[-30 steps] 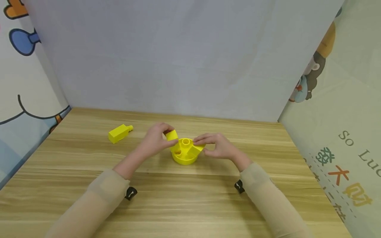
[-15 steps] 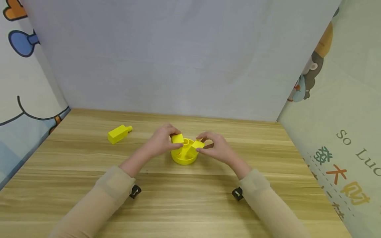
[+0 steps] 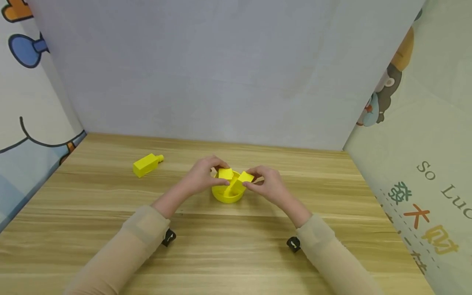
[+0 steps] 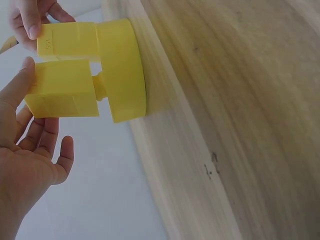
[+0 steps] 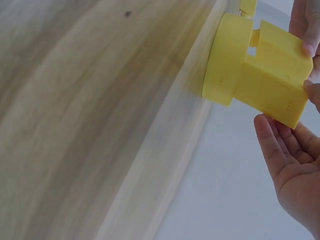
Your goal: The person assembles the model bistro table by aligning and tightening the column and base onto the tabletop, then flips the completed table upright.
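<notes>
A round yellow base (image 3: pixel 228 200) with a raised rim sits on the wooden table. My left hand (image 3: pixel 203 175) pinches a yellow rectangular block (image 3: pixel 225 173) between thumb and fingers, upright over the base's left part. In the left wrist view this block's narrow round neck (image 4: pixel 100 86) points down, right at the base's top. On the right, a second yellow block (image 3: pixel 246 177) stands upright with its lower end inside the base. The thumb and fingers of my right hand (image 3: pixel 268 182) hold it by its upper end. Embossed marks show on it in the right wrist view.
A third yellow block (image 3: pixel 146 164) with a knob at one end lies on its side at the back left of the table (image 3: pixel 236 254). Grey cloth (image 3: pixel 221 73) hangs behind, and printed cloths (image 3: pixel 435 155) flank both sides.
My left hand has brought its block rightward over the base, from tilted to upright. The right block, leaning outward before, now stands straighter, with my right thumb moved to its front.
</notes>
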The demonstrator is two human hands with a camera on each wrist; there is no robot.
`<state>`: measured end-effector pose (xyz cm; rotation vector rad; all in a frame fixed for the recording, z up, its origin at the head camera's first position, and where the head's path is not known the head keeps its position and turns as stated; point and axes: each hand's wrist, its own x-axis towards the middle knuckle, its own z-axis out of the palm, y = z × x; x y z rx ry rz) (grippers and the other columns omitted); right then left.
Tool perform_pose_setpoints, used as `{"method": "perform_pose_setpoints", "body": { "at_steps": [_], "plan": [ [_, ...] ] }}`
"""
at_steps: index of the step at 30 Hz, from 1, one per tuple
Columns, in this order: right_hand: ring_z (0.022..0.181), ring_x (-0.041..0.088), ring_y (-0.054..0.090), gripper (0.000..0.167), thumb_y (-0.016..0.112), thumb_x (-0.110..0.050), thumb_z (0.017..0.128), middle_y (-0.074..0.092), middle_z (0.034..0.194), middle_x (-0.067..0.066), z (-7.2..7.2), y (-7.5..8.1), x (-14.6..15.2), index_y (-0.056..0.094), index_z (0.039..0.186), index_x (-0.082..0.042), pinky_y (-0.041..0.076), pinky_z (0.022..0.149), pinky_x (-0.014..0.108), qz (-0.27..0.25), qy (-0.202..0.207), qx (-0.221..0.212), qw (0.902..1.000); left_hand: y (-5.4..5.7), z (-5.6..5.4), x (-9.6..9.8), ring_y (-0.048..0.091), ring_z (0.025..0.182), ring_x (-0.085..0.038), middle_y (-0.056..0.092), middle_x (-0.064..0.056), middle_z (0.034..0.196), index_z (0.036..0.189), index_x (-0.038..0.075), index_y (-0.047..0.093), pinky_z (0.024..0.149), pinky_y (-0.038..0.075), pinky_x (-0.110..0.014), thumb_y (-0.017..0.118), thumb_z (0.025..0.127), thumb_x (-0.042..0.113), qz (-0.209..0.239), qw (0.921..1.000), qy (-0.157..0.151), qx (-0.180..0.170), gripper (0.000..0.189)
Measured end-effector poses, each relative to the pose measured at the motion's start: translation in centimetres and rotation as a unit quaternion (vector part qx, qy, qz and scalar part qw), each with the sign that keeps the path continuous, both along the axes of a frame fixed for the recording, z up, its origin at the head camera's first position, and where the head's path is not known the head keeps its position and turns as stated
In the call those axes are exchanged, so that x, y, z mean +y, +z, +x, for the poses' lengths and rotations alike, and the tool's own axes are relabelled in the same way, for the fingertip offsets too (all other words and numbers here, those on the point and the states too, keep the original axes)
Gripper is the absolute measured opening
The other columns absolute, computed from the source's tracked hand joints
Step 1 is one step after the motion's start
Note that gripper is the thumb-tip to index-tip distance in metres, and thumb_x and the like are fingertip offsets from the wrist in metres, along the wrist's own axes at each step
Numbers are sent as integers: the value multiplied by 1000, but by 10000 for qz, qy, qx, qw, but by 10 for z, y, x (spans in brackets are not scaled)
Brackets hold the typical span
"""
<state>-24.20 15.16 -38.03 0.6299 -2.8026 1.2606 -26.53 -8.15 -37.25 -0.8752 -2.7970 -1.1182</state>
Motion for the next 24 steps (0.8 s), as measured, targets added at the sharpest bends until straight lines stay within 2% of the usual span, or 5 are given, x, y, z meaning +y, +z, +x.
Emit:
{"method": "perform_pose_setpoints", "body": {
  "at_steps": [6,9,14,18,24],
  "plan": [
    [91,21,62,32,71,-12,84,61,107,12,1,-3,-1,64,112,2,55,72,20,-211,-25,61,9998,-4,0,0,56,93,-19,63,-7,107,112,5,66,87,49,-43,79,75,25,140,9999,-40,49,44],
    [90,22,63,31,72,-11,83,61,104,12,1,-5,-1,64,110,2,55,72,20,-247,-35,171,9995,-5,2,2,55,94,-20,63,-7,107,113,4,65,87,49,-41,80,75,29,159,9998,87,88,48],
    [89,21,63,31,73,-12,83,61,101,11,2,-6,-1,66,110,2,55,71,19,-213,-52,237,9995,-3,14,13,55,96,-25,58,-7,107,113,5,62,83,50,-36,77,74,45,44,9958,903,171,58],
    [87,22,64,32,73,-13,83,62,98,11,3,-7,-1,66,110,2,55,70,20,-247,17,399,9989,2,24,24,51,81,-23,53,-8,95,98,5,57,69,47,-31,74,73,54,-140,9865,1592,360,58],
    [86,23,64,32,73,-12,83,62,96,12,4,-5,0,66,109,4,56,72,24,-267,78,546,9981,2,25,33,43,68,-21,46,-7,83,88,6,45,58,39,-27,76,73,51,-208,9848,1721,137,56]
  ]
}}
